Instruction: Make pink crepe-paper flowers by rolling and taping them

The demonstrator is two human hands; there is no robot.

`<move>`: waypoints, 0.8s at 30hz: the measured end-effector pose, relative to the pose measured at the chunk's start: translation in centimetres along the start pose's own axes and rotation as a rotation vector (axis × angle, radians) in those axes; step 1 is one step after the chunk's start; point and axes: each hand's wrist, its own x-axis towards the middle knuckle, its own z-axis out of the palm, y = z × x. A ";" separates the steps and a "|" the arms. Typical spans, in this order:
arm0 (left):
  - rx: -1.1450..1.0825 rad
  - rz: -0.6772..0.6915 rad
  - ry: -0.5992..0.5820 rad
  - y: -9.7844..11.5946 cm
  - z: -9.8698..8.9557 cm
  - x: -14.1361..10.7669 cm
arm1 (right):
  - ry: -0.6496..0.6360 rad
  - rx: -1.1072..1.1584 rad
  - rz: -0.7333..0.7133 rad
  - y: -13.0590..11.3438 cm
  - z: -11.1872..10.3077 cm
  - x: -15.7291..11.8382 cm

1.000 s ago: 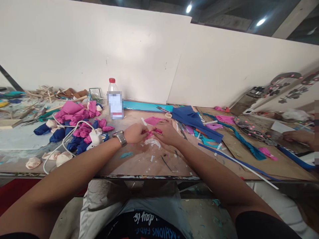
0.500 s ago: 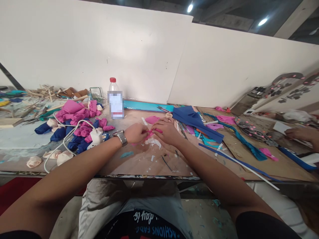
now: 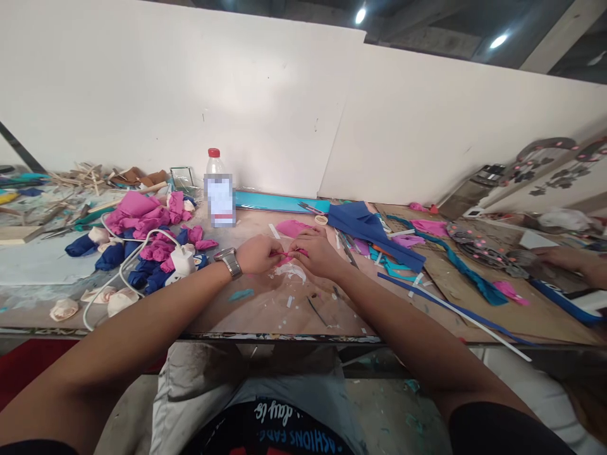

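My left hand [image 3: 260,254], with a metal watch [image 3: 231,262] at its wrist, pinches one end of a piece of pink crepe paper [image 3: 286,256]. The other end is between the closed fingers of my right hand [image 3: 313,253]. Both hands hang close together just above the table, and my fingers cover much of the paper. Behind them lies a flat pink sheet [image 3: 296,229]. Below the hands a white smear [image 3: 293,273] marks the tabletop. A roll of tape [image 3: 321,220] lies just beyond my right hand.
Left of my hands sit pink [image 3: 137,215] and blue paper bundles [image 3: 111,256], with a white cable [image 3: 124,268] across them. A red-capped bottle [image 3: 214,165] stands near the wall. Blue paper [image 3: 374,230] and strips lie right. Another person's hand [image 3: 566,259] is at far right.
My hands stay nearly in place, with a slight shift of the right fingers on the pink paper. At far right the other person's hand has moved a little.
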 end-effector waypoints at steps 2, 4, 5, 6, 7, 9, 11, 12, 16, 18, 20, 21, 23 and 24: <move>-0.002 0.011 0.001 -0.2 0.0 0.1 | 0.014 0.011 0.004 0.0 0.0 0.0; -0.027 0.018 0.003 -0.3 -0.1 0.1 | 0.032 0.036 0.006 -0.1 -0.1 0.0; -0.042 0.020 0.003 -0.3 -0.2 0.2 | 0.039 0.046 0.005 -0.1 -0.1 0.0; -0.055 0.023 0.002 -0.3 -0.3 0.1 | 0.042 0.053 0.001 -0.2 -0.1 0.0; -0.065 0.024 -0.002 -0.2 -0.4 0.1 | 0.044 0.055 -0.005 -0.2 -0.2 0.0; -0.082 0.015 -0.013 0.0 -0.5 0.1 | 0.046 0.052 -0.018 -0.2 -0.2 0.0; -0.103 -0.007 -0.032 0.2 -0.5 0.0 | 0.052 0.054 -0.025 0.0 -0.1 0.1; -0.118 -0.020 -0.042 0.3 -0.6 -0.1 | 0.055 0.057 -0.025 0.0 -0.1 0.1; -0.206 -0.049 -0.084 0.3 -0.6 0.0 | 0.057 0.063 -0.026 0.4 0.2 0.0; -0.254 -0.050 -0.097 0.2 -0.6 0.0 | 0.054 0.062 -0.037 0.4 0.2 -0.1; -0.285 -0.056 -0.102 0.1 -0.6 0.1 | 0.056 0.069 -0.042 0.4 0.2 -0.1; -0.295 -0.063 -0.103 0.0 -0.7 0.2 | 0.060 0.075 -0.044 0.3 0.2 -0.1; -0.322 -0.080 -0.118 0.0 -0.7 0.2 | 0.074 0.086 -0.049 0.1 0.1 0.0; -0.336 -0.087 -0.128 -0.1 -0.7 0.3 | 0.084 0.089 -0.053 0.1 0.1 0.0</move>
